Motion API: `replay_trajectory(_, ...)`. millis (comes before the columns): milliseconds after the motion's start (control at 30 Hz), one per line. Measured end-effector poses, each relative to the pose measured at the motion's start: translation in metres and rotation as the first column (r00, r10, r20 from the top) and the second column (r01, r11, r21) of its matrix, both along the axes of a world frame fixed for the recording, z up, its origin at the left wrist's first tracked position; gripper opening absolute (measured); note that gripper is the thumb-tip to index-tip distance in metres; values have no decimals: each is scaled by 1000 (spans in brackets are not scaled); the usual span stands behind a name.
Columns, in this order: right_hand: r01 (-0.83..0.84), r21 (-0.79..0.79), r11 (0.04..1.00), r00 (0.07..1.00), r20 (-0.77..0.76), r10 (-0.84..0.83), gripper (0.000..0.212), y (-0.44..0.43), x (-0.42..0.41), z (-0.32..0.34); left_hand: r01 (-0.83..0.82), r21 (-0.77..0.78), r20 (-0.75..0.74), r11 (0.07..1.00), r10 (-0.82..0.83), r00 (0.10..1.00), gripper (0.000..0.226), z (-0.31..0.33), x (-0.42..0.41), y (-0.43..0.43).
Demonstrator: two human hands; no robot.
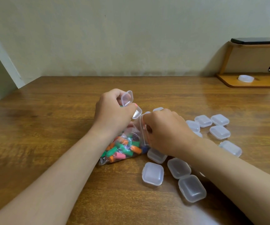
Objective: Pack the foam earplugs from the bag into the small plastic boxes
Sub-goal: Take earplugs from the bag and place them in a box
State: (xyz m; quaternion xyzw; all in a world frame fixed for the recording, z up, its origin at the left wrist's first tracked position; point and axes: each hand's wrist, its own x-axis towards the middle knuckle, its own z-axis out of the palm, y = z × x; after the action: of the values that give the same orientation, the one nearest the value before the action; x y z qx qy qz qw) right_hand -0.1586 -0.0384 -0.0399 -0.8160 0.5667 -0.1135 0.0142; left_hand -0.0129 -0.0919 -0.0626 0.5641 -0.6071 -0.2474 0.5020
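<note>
Mid-surface [49, 111], head view: left grip [113, 111] curls round an open box [128, 99], lid up, with a pink plug [135, 104] peeking out at the fingers. Right grip [166, 132] pinches the bag [123, 146] mouth at the red zip strip [144, 129]. The bag lies between the forearms, plugs [119, 149] packed inside in mixed colours.

Closed boxes [153, 173] scatter right of the bag and under the right forearm, some touching. No colour shows through them, so probably empty. Judgement: early, likely the first box in hand, nearly everything left to do.

Room: bare wood left of the left arm and behind the hands, back to the wall [131, 38]. The surface's left edge runs diagonally at far left. The right side is crowded with boxes. A shelf [253, 82] sits in the far right corner, well apart.
</note>
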Motion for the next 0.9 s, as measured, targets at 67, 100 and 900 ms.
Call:
replay_trajectory(67, -19, -32, 999, 1000, 18, 19, 31, -1, -6, -2, -8, -3, -7, 1000, 8, 1000, 11, 0, 1, 0)
replay_trajectory(100, -25, -35, 999, 999, 42, 27, 18, -2, -10, -2, -16, -7, -6, 1000, 16, 1000, 11, 0, 1, 0)
replay_trajectory(900, -65, -175, 982, 468, 864, 185, 15, -4, -55, 16, 220, -209, -370, 953, -286, 884, 22, 17, -7, 19)
